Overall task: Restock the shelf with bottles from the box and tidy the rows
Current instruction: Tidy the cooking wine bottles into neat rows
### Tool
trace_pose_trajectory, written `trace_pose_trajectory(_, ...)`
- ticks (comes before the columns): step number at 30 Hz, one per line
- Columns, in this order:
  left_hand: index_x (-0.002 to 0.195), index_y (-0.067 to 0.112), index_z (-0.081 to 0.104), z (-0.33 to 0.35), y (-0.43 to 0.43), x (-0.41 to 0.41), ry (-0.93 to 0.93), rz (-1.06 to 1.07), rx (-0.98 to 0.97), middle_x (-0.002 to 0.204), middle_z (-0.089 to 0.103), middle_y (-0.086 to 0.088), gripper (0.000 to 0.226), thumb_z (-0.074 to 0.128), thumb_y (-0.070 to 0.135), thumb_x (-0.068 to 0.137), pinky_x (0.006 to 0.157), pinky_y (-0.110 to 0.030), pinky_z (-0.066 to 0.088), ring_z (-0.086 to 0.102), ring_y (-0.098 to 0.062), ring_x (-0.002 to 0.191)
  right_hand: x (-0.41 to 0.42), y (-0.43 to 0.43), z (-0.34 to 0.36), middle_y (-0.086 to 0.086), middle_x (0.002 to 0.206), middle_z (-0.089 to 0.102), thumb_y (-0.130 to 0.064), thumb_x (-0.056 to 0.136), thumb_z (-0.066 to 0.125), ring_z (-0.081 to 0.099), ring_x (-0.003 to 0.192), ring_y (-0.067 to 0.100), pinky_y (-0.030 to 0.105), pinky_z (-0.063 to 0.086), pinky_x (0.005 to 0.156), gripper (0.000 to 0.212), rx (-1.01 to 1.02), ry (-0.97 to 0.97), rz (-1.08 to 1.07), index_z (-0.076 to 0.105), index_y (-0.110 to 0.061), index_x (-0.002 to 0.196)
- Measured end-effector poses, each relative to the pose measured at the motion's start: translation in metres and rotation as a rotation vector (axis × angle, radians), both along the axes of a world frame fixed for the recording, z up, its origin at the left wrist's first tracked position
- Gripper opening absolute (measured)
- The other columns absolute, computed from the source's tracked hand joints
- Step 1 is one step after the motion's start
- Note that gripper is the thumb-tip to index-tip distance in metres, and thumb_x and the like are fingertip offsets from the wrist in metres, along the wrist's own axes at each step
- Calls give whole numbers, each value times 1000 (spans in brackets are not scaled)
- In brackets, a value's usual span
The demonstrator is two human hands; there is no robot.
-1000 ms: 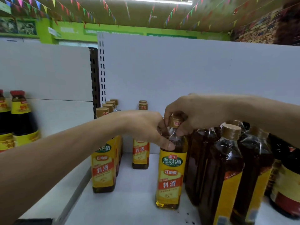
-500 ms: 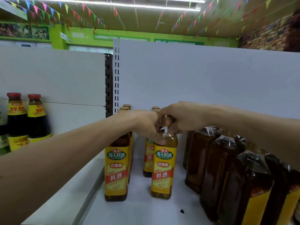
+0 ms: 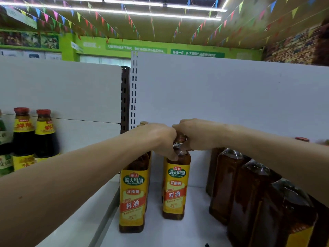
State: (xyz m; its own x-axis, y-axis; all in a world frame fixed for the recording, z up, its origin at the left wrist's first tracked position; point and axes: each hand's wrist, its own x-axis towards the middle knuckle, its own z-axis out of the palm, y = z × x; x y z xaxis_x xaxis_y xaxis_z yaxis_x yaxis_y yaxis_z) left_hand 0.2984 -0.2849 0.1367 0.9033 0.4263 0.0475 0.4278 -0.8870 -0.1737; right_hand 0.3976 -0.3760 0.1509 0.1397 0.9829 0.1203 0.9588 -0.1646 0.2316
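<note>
**Q:** What do we see at nine o'clock?
**A:** Two red-capped sauce bottles (image 3: 23, 138), blurred, standing in the neighbouring bay.

**Q:** And at the centre of the frame?
**A:** Our left hand (image 3: 158, 139) grasps the bottle (image 3: 175, 189) at its neck, with the fingers curled and the thumb down on the shoulder. Our right hand (image 3: 197, 135) sits at the left hand's three o'clock, touching it. It is closed around the same bottle's cap.

**Q:** Where does that bottle stand?
**A:** It stands upright on the white shelf (image 3: 160, 234) with its yellow label facing us. At its nine o'clock, just beside it but apart, is a row (image 3: 133, 198) of matching bottles. The front one stands nearer to us, and more caps show behind our left wrist.

**Q:** And further right?
**A:** From three to five o'clock a line of big bottles (image 3: 226, 184), dark brown, runs toward us, near the held one but not touching it. A red cap (image 3: 302, 139) shows above our right forearm. We cannot tell what it tops.
</note>
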Motion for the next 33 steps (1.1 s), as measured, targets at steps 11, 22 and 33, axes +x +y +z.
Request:
trace_pose_trajectory(11,98,21,52,-2,6,3,2,4,-27,78,52,4,32,64,51,95,72,-30,40,52,-15,77,-2,4,0,-6,93,48,-17,92,65,49,84,15,27,35,65,24,-6,-12,-28,59,-15,115)
trace_pose_trajectory(22,71,23,47,15,3,-7,-170,-76,-55,69,51,4,37,65,45,94,53,-27,35,48,-12,62,12,-14,6,-8,113,58,-34,94,68,54,84,7,23,40,70,40,41,94,-7,51,-26,129)
trace_pose_trajectory(33,81,25,59,17,-33,18,-306,-244,-76,74,61,5,27,64,48,94,61,-28,43,59,-17,74,31,-60,22,-21,110,66,-43,95,62,65,86,7,35,53,90,32,3,82,-181,61,-41,127)
